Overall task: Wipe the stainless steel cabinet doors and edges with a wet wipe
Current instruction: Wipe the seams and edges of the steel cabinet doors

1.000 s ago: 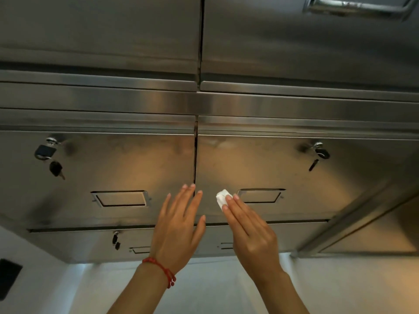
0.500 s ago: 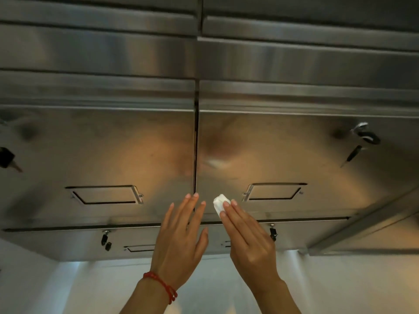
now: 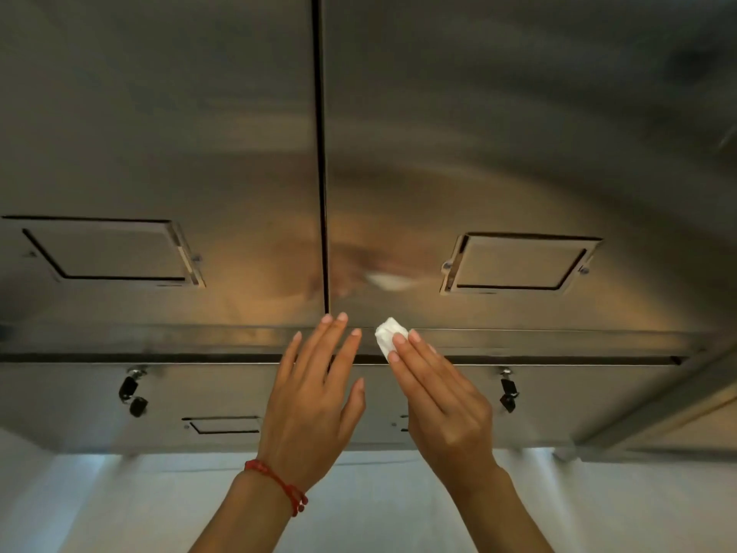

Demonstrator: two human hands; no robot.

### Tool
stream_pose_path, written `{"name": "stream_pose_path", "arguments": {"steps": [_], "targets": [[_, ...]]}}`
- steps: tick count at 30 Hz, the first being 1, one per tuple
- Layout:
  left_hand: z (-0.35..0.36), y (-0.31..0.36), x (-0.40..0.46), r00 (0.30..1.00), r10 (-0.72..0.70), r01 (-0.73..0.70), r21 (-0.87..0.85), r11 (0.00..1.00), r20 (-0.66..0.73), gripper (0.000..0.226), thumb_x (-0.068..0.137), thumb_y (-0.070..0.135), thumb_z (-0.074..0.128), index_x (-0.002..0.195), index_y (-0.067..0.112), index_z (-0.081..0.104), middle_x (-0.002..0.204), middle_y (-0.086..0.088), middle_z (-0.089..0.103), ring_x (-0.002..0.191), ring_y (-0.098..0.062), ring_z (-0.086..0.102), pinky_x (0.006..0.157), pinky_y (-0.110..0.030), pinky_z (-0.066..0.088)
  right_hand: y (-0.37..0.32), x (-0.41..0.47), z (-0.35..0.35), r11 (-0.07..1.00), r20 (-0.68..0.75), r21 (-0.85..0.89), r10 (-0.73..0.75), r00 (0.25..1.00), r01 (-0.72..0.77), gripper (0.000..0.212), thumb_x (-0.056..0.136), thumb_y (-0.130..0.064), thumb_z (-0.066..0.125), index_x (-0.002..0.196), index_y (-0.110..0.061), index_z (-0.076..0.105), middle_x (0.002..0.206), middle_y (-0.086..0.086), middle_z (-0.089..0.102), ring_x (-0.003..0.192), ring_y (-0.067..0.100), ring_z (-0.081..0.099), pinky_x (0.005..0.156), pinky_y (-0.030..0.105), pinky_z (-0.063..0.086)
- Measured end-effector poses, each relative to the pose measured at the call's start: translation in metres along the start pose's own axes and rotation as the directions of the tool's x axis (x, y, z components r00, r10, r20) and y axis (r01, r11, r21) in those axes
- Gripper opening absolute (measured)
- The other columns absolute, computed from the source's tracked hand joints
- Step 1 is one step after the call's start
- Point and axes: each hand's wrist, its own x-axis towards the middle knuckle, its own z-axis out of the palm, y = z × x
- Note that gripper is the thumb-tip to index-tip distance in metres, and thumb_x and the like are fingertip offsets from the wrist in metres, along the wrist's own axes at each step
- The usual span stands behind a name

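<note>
- Pressing a balled-up wet wipe (image 3: 387,338) against the bottom edge of the right cabinet door (image 3: 518,133), the right hand (image 3: 442,409) pins it under the tips of its straight fingers; a small wad likely concentrates the pressure on that narrow lip.
- The wipe sits just right of the dark vertical seam (image 3: 321,153) between the two doors, above the horizontal gap (image 3: 159,358) that separates this row from the lower one, so the edge looks to be the part in hand now.
- The left hand (image 3: 315,405) holds nothing: its fingers are spread and flat, tips touching the lower edge at the seam, probably to brace the body or steady the left cabinet door (image 3: 159,133) while the other hand rubs.
- A red string bracelet (image 3: 279,482) circles the left wrist.
- Each door carries a recessed flush handle (image 3: 518,262), well clear of both hands and seemingly not yet reached.
- On the lower doors, keys hang from a lock (image 3: 133,389); a stroke carried downward would need to work around them.
</note>
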Motion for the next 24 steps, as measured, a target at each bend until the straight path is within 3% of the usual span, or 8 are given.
{"name": "stream_pose_path", "arguments": {"steps": [4, 10, 18, 24], "targets": [[0.029, -0.007, -0.012, 0.998, 0.030, -0.029, 0.015, 0.999, -0.062, 0.046, 0.088, 0.024, 0.042, 0.125, 0.000, 0.055, 0.133, -0.018, 0.051, 0.126, -0.030, 0.045, 0.100, -0.055, 0.038, 0.006, -0.022, 0.023, 1.000, -0.026, -0.003, -0.026, 0.999, 0.026, 0.032, 0.076, 0.009, 0.067, 0.107, 0.001, 0.068, 0.117, 0.014, 0.064, 0.114, 0.024, 0.059, 0.092, 0.035, 0.052], [0.063, -0.025, -0.024, 0.985, 0.061, -0.059, 0.013, 0.998, -0.161, 0.047, 0.090, 0.024, 0.041, 0.133, 0.008, 0.037, 0.139, -0.016, 0.043, 0.133, -0.025, 0.032, 0.108, -0.047, 0.027, 0.013, -0.045, 0.061, 0.997, -0.154, -0.020, -0.078, 0.985, 0.075, 0.029, 0.081, 0.005, 0.068, 0.109, 0.000, 0.067, 0.118, 0.014, 0.063, 0.116, 0.023, 0.058, 0.091, 0.034, 0.052], [0.096, -0.043, -0.038, 0.943, 0.118, -0.100, 0.072, 0.992, -0.310, 0.045, 0.091, 0.020, 0.043, 0.133, 0.006, 0.040, 0.141, -0.017, 0.040, 0.135, -0.026, 0.031, 0.107, -0.049, 0.030, 0.022, -0.069, 0.099, 0.984, -0.249, -0.056, -0.179, 0.952, 0.170, 0.034, 0.078, 0.005, 0.070, 0.112, 0.000, 0.065, 0.122, 0.014, 0.060, 0.120, 0.024, 0.055, 0.096, 0.034, 0.049], [0.110, -0.051, -0.049, 0.934, 0.129, -0.093, 0.122, 0.988, -0.333, 0.048, 0.090, 0.021, 0.044, 0.135, 0.004, 0.043, 0.144, -0.016, 0.037, 0.137, -0.026, 0.029, 0.106, -0.051, 0.030, 0.022, -0.077, 0.116, 0.974, -0.319, -0.076, -0.226, 0.920, 0.213, 0.032, 0.082, 0.005, 0.066, 0.114, 0.001, 0.064, 0.126, 0.014, 0.058, 0.122, 0.025, 0.053, 0.094, 0.037, 0.050]]}}
